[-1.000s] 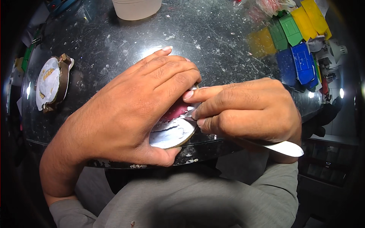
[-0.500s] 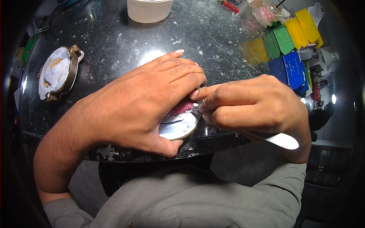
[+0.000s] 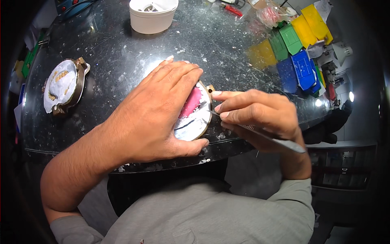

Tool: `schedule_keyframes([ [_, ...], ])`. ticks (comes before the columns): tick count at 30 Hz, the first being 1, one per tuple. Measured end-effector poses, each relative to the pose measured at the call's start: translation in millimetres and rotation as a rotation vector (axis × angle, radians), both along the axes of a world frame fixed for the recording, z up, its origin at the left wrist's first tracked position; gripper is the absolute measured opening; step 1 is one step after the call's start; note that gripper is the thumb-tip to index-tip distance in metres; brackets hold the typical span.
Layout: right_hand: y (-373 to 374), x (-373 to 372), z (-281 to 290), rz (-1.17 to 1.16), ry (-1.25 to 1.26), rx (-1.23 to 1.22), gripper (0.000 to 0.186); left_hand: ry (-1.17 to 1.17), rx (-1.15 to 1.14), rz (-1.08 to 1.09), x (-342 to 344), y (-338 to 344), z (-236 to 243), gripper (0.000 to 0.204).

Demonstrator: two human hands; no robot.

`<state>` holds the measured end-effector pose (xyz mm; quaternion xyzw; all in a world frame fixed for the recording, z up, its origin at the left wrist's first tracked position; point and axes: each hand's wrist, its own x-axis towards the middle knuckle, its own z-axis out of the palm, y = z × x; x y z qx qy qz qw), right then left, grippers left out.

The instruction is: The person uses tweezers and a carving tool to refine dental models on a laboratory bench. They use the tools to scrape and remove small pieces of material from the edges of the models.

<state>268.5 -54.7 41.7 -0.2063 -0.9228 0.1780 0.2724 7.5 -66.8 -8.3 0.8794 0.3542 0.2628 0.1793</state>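
Observation:
Near the table's front edge lies a round denture flask half (image 3: 191, 131), filled with white plaster around a smooth pink wax-like mass (image 3: 191, 102). My left hand (image 3: 156, 107) is wrapped over its left side, thumb at the near rim and fingers across the far side, hiding much of it. In my right hand (image 3: 262, 114) is a slim metal wax carver (image 3: 289, 145), pinched between thumb and fingers. Its thin tip is at the plaster by the right rim; the broad, spoon-like end points back toward me. Small crumbs lie along the pink edge.
Another flask half (image 3: 57, 87) with plaster and tooth-like pieces stands at the left. A white tub (image 3: 151, 20) holding metal items is at the back. Yellow, green and blue bins (image 3: 302, 69) line the right side, near a red-handled tool (image 3: 232, 10).
My right hand has drawn back to the right with the carver, its tip leaving the pink mass for the plaster's edge. More of the pink surface shows. The whole view has shifted slightly.

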Motion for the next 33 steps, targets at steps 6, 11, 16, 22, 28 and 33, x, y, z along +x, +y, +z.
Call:
schedule_keyframes([
  [6,-25.7,-7.0,-17.6,-0.082,0.023,0.106,0.015,-0.031,-0.103,-0.099,-15.9,5.6,3.1,0.131],
  [11,-22.7,-6.4,-18.2,-0.102,0.037,0.060,0.016,-0.025,-0.134,-0.160,-20.2,10.2,0.9,0.138],
  [16,-19.1,-10.3,-1.9,-0.115,-0.055,0.092,0.018,0.006,-0.139,-0.136,-20.1,8.9,0.5,0.139],
  [22,-17.8,-20.3,12.8,-0.091,-0.201,0.054,0.018,0.001,-0.129,-0.132,-21.4,8.6,-3.1,0.136],
  [28,-20.3,-10.9,-3.8,-0.045,-0.194,0.393,0.016,-0.002,-0.117,-0.132,-17.7,10.3,-3.1,0.136],
  [33,-26.9,-9.5,-18.9,-0.054,-0.124,0.475,0.016,0.022,-0.106,-0.134,-19.4,9.6,-2.3,0.137],
])
